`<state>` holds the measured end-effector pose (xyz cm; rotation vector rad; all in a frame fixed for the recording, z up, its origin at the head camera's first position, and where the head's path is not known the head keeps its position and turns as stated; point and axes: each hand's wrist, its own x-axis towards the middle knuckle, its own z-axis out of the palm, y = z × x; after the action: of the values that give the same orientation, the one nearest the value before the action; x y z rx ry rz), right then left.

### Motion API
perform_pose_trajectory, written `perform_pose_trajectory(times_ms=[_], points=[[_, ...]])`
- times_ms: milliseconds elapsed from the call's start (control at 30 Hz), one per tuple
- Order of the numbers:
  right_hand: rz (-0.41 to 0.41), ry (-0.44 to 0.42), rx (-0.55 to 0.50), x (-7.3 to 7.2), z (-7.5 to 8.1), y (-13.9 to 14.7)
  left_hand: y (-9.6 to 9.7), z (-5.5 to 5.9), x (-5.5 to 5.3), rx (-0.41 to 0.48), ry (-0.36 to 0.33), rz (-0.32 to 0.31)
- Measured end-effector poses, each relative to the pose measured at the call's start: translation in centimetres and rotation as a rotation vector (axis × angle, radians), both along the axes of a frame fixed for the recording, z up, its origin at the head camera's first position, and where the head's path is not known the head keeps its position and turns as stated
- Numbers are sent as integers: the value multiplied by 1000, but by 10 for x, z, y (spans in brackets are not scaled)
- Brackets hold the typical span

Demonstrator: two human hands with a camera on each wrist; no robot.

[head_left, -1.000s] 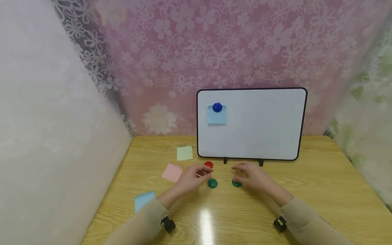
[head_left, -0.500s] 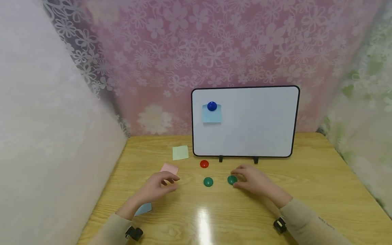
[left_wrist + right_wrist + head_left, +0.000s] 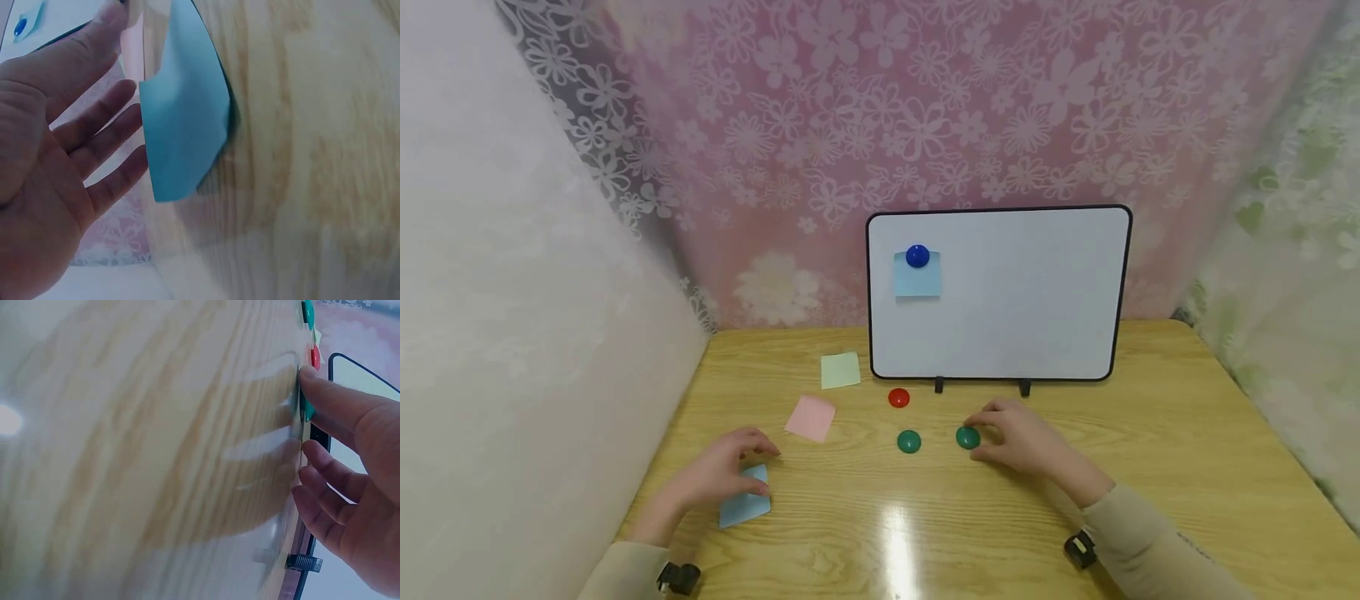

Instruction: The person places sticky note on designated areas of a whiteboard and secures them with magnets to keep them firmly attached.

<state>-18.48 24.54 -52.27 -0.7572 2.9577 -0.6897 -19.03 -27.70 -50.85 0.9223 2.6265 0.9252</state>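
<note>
My left hand [image 3: 722,471] hovers over a light blue sticky note [image 3: 748,498] at the table's left front, thumb and fingers spread apart. In the left wrist view, the blue note [image 3: 187,112] lies beside the fingertips, one edge lifted off the wood; no grip on it shows. My right hand [image 3: 1018,437] holds a round green magnet [image 3: 967,437] between thumb and index finger, low at the tabletop in front of the whiteboard. In the right wrist view, the thumb partly covers that green magnet [image 3: 306,407]. The other fingers are loosely bent.
A second green magnet [image 3: 909,442] and a red magnet [image 3: 898,397] lie left of my right hand. Pink [image 3: 811,417] and pale green [image 3: 840,370] sticky notes lie further left. The whiteboard [image 3: 1015,300] stands behind on black feet, with a blue magnet [image 3: 917,256] over a blue note.
My left hand has moved left and toward me, from beside the magnets to the blue note on the table. My right thumb and index finger have closed around the right green magnet.
</note>
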Motion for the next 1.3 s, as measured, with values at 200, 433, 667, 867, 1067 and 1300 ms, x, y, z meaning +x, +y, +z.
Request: perform_pose_trajectory(times_ms=[200, 433, 667, 867, 1067, 1300], points=[[-16, -24, 5, -4, 0, -7, -9, -2, -5, -66, 29, -28], [-22, -1, 24, -4, 2, -14, -10, -3, -8, -110, 29, -45], [-36, -10, 41, -8, 6, -21, -10, -3, -8, -103, 39, -40], [-71, -69, 55, -8, 12, -24, -8, -4, -9, -94, 33, -44], [-100, -106, 80, -6, 15, -28, -6, -8, -9, -77, -36, -9], [-123, -109, 82, -4, 15, -28, -4, -11, -6, -84, -118, 125]])
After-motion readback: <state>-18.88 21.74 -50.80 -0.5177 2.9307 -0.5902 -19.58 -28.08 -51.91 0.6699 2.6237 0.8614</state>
